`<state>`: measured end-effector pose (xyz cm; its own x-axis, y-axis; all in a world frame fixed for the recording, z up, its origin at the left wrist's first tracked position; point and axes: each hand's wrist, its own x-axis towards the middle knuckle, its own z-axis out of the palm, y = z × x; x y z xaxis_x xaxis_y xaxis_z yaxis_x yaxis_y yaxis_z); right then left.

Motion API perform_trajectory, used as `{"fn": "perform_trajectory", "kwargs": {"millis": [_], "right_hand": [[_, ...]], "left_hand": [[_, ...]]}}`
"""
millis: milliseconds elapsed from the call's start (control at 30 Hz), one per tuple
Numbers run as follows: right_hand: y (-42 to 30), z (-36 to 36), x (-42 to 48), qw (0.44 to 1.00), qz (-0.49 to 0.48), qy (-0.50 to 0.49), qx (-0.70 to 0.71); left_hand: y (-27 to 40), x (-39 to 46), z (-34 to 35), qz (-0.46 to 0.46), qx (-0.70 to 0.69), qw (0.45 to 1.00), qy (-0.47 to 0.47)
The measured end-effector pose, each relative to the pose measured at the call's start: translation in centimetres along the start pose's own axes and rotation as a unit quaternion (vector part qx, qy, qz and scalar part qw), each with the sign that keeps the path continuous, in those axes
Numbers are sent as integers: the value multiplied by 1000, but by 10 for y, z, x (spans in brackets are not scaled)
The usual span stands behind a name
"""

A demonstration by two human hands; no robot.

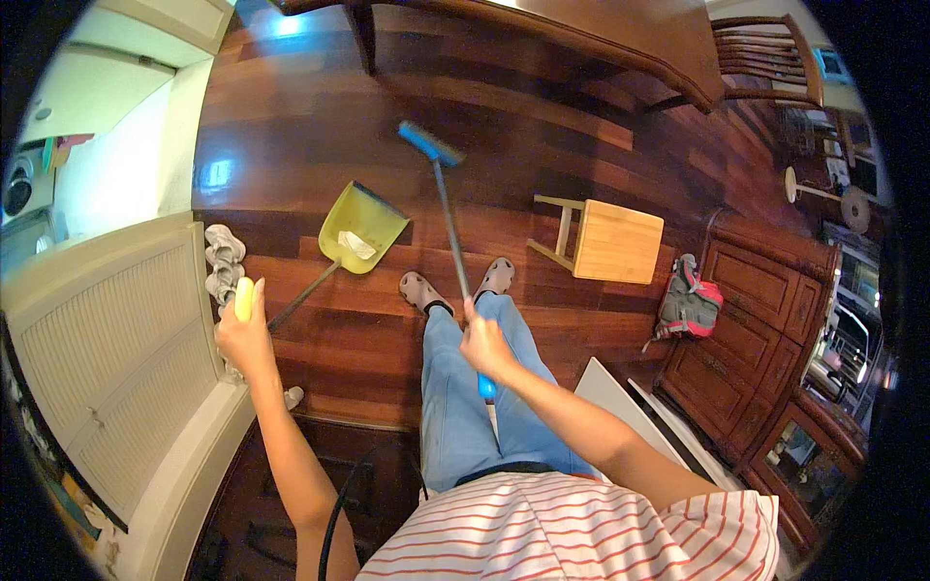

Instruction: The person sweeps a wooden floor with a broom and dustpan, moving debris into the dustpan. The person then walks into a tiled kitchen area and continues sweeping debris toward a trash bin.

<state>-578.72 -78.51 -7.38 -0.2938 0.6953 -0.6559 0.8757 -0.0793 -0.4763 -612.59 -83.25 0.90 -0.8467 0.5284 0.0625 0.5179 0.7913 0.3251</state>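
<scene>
My left hand (245, 340) grips the yellow handle end of a long-handled dustpan (336, 225). Its yellow-green pan is out over the wooden floor, and a crumpled white paper scrap (357, 245) lies inside. My right hand (485, 345) is closed around the grey shaft of a broom (452, 232), just above its blue grip end. The blue broom head (430, 145) reaches farther out than the pan, to the right of it. Whether the bristles touch the floor I cannot tell.
A wooden stool (619, 242) lies tipped over on the right. Past it a grey and red backpack (690, 299) leans against a wooden cabinet (755, 290). Shoes (224, 261) line the louvred cabinet (131, 348) at left. A wooden table (617, 29) and chair (770, 62) stand ahead.
</scene>
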Motion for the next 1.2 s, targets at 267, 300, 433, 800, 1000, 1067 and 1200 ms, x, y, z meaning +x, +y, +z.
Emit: {"fn": "perform_trajectory", "kwargs": {"millis": [267, 300, 433, 800, 1000, 1067, 1200], "right_hand": [[-38, -76, -68, 972, 86, -148, 162], [-33, -80, -74, 978, 71, -128, 151], [1, -81, -35, 995, -8, 0, 95], [-55, 42, -4, 1000, 7, -12, 18], [-111, 17, -48, 932, 150, -239, 226], [-126, 10, -56, 936, 123, -221, 244], [-162, -26, -51, 959, 120, -187, 179]], "left_hand": [[-11, 7, -10, -13, -14, 1000, -1], [-12, 6, -14, -25, -6, 1000, -2], [-25, -1, -33, -87, -27, 996, -22], [-102, -14, -37, -64, -11, 998, -2], [-125, -3, -42, -91, 2, 996, -1], [-125, 7, -44, -78, 1, 997, 26], [-126, 28, -46, -126, -47, 987, 86]]}}
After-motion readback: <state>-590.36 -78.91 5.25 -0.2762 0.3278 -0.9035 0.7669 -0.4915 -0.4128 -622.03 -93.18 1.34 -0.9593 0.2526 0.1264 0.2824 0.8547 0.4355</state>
